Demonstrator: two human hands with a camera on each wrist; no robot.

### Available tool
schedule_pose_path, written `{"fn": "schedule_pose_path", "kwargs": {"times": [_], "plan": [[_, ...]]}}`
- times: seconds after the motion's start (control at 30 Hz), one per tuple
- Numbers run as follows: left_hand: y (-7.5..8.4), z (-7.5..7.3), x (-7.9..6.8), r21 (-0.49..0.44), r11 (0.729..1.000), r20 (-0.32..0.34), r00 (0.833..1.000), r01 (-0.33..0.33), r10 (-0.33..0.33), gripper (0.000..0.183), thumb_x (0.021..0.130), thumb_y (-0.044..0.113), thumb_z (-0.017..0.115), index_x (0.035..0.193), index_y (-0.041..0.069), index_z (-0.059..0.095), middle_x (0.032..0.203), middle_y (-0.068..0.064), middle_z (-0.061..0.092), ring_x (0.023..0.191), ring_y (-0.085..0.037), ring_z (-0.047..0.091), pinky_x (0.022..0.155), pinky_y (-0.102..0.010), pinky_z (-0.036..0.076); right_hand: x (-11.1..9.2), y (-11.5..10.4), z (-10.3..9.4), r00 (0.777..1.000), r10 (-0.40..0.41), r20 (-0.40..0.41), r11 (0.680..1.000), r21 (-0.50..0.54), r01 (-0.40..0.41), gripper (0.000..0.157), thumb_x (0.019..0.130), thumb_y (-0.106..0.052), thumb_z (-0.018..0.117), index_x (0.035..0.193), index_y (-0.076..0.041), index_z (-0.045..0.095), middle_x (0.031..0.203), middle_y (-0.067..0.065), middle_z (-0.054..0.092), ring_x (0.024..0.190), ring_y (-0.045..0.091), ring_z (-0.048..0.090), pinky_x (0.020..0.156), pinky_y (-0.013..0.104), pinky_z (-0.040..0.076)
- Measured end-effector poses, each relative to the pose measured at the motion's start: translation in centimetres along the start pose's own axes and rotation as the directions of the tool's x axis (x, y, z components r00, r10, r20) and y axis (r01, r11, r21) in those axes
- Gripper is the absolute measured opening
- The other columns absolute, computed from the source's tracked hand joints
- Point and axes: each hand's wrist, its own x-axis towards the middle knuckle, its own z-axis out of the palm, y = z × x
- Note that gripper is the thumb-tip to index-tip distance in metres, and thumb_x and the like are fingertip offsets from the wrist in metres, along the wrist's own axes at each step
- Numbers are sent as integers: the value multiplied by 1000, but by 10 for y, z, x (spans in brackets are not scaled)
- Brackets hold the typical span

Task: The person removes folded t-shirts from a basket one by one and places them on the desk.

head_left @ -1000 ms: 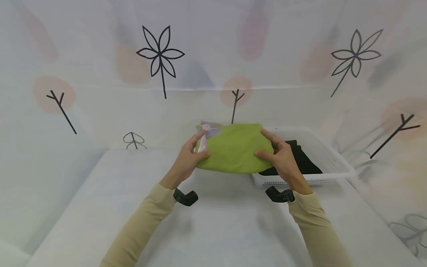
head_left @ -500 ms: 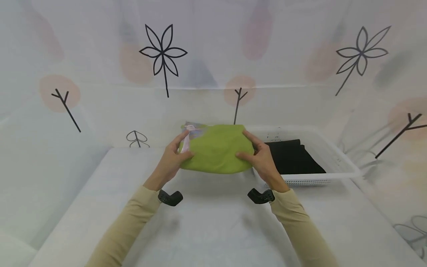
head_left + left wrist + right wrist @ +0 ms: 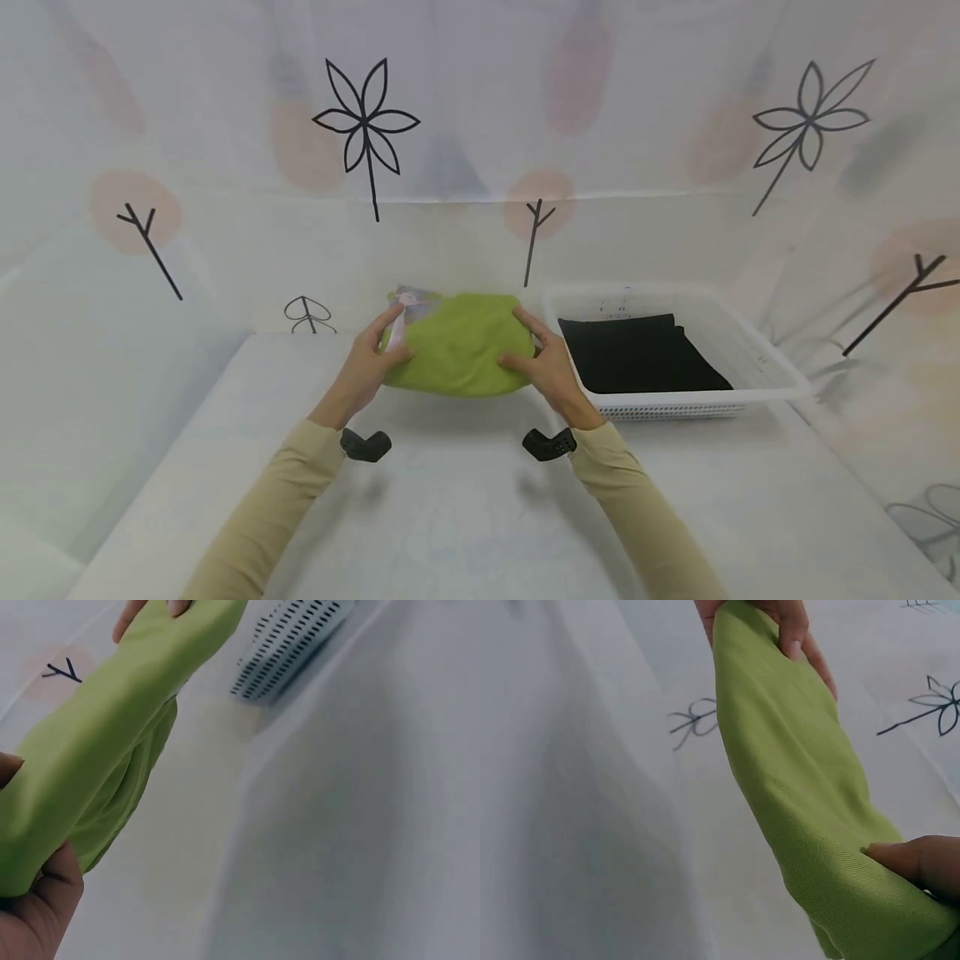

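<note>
A folded lime-green garment [image 3: 465,350] with a pink and grey print at its far left corner hangs above the table, a shadow beneath it. My left hand [image 3: 362,367] grips its left end, thumb on the near face. At the other end my right hand [image 3: 553,367] pinches the fabric, thumb on the near face too. The left wrist view shows loose layers of the green garment [image 3: 90,757] drooping on its underside. From the right wrist, the garment [image 3: 802,795] stretches between both hands, its outer face smooth with soft creases.
Right of my hands stands a white plastic basket [image 3: 772,387] with perforated sides. Inside it lies a folded black cloth [image 3: 637,358]. A white sheet covers the table [image 3: 465,517], and a patterned curtain [image 3: 465,242] rises behind it.
Both hands have carried the green garment leftward, away from in front of the basket, and slightly lower. More of the black cloth and basket now shows.
</note>
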Motion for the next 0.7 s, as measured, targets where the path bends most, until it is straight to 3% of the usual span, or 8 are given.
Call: {"fn": "schedule_pose_path", "kwargs": {"times": [0.1, 0.2, 0.3, 0.43, 0.57, 0.7], "plan": [[-7, -5, 1, 21, 999, 1, 1000, 31, -31, 78, 85, -8, 60, 154, 12, 28, 159, -10, 15, 121, -27, 38, 88, -22, 44, 6, 8, 5, 1000, 21, -8, 1000, -19, -21, 84, 79, 3, 75, 151, -20, 37, 150, 12, 32, 116, 32, 53, 86, 36, 50], [-14, -9, 2, 35, 998, 12, 999, 52, -53, 78, 86, -7, 59, 154, 12, 26, 158, -10, 16, 116, -27, 40, 87, -26, 45, 12, 16, 9, 1000, 30, 1, 999, -25, -30, 85, 79, 5, 74, 151, -19, 36, 153, 10, 30, 122, 32, 48, 90, 39, 48], [-20, -14, 3, 77, 995, 38, 997, 65, -68, 78, 88, -7, 59, 155, 11, 23, 160, -10, 12, 133, -28, 27, 102, -36, 34, 16, 22, 11, 999, 42, -9, 998, -39, -42, 84, 79, 6, 75, 150, -18, 37, 154, 7, 30, 125, 30, 45, 93, 40, 45], [-29, -18, 4, 116, 989, 59, 993, 91, -98, 79, 87, -7, 59, 155, 9, 22, 160, -13, 5, 143, -28, 5, 112, -46, 16, 19, 30, 14, 997, 70, -42, 993, -89, -74, 83, 77, 5, 76, 149, -18, 41, 151, 9, 36, 119, 28, 50, 90, 38, 46], [-40, -20, 5, 105, 985, 65, 987, 137, -144, 81, 87, -6, 60, 155, 10, 21, 160, -15, 3, 143, -30, 4, 112, -48, 17, 22, 40, 15, 994, 107, -25, 989, -104, -110, 82, 77, 5, 75, 149, -18, 41, 147, 13, 40, 111, 28, 54, 85, 34, 48], [-48, -21, 7, 116, 980, 77, 982, 164, -174, 80, 87, -8, 59, 155, 6, 19, 160, -17, 2, 144, -32, -2, 113, -49, 12, 23, 49, 14, 990, 138, 5, 984, -114, -137, 82, 78, 7, 73, 150, -15, 39, 148, 15, 38, 113, 27, 52, 85, 32, 47]]}}
